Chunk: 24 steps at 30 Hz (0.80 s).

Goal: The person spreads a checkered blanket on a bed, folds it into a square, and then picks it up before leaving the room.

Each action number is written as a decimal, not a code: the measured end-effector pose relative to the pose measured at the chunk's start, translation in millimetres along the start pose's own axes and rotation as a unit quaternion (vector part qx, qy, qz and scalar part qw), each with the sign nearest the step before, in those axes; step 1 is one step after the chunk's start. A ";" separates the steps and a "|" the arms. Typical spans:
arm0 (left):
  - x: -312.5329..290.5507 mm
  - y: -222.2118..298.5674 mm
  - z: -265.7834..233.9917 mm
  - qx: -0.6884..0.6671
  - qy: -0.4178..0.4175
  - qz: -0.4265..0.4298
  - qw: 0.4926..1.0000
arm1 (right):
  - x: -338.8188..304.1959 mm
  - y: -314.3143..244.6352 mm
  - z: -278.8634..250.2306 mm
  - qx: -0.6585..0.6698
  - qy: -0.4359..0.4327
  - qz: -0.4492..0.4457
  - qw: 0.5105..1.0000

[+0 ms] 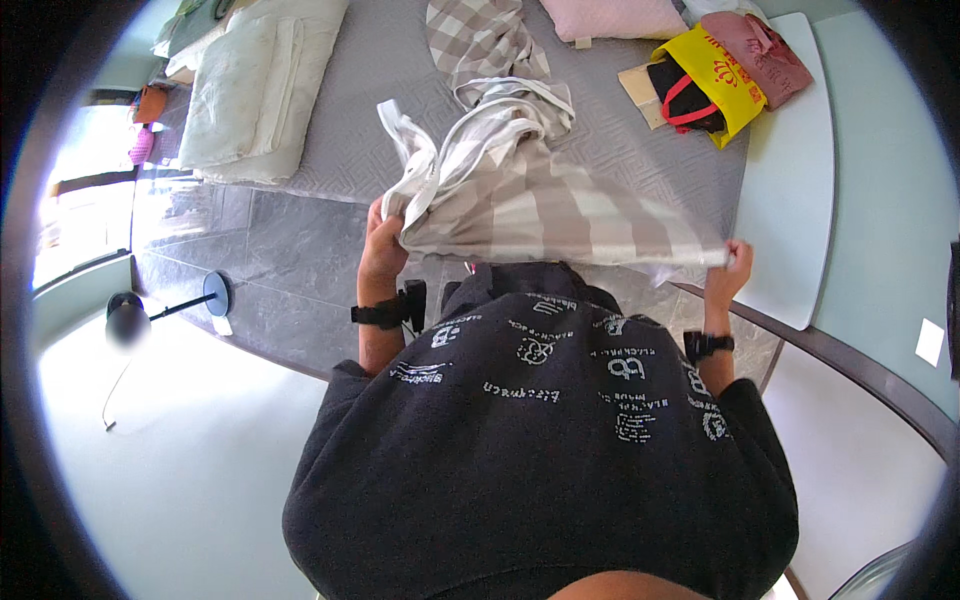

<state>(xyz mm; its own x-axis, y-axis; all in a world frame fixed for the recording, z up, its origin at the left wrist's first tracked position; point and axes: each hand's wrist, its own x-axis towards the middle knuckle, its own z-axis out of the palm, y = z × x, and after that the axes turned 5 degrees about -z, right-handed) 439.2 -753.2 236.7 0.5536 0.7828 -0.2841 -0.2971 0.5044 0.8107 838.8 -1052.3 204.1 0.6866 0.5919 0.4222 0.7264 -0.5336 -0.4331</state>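
Observation:
A beige-and-white checked duvet cover [560, 205] is stretched between my two hands, with its lower edge held taut in front of my waist. My left hand [383, 245] is closed round a bunched part with white edging. At the other end, my right hand [738, 262] grips a corner and pulls the fabric out to the right. White edge strips lie heaped in folds near the middle. The rest of the cover trails away from me over the grey quilted bed [370, 130]. The fingers of both hands are partly hidden by the cloth.
A folded white quilt [245, 100] lies on the bed at the left. A pink pillow [615, 15] is at the far side. On the right are a yellow bag [735, 75] and a white headboard panel [790, 200]. A round-based stand [217, 294] is on the left.

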 end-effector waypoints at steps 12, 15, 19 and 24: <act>-17.6 -127.1 -111.1 0.356 0.207 -0.181 0.893 | -18.3 0.3 105.6 0.459 -0.090 0.461 0.754; -32.9 -138.0 -116.9 0.205 0.359 -0.166 0.895 | -17.6 -1.7 98.3 0.491 -0.142 0.563 0.649; -48.8 -169.1 -169.1 0.144 0.428 -0.064 0.890 | -23.9 -10.9 94.8 0.747 -0.259 0.423 0.442; -60.8 -150.3 -163.7 -0.110 0.414 -0.094 0.899 | -23.5 -1.6 102.0 0.723 -0.210 0.453 0.478</act>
<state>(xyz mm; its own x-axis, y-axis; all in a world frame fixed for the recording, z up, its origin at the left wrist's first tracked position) 322.8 -816.9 48.3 -0.1315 0.6327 -0.7631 -0.4566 0.6446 0.6132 818.4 -1003.7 113.6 0.4123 0.7443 -0.5254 -0.8516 0.1099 -0.5126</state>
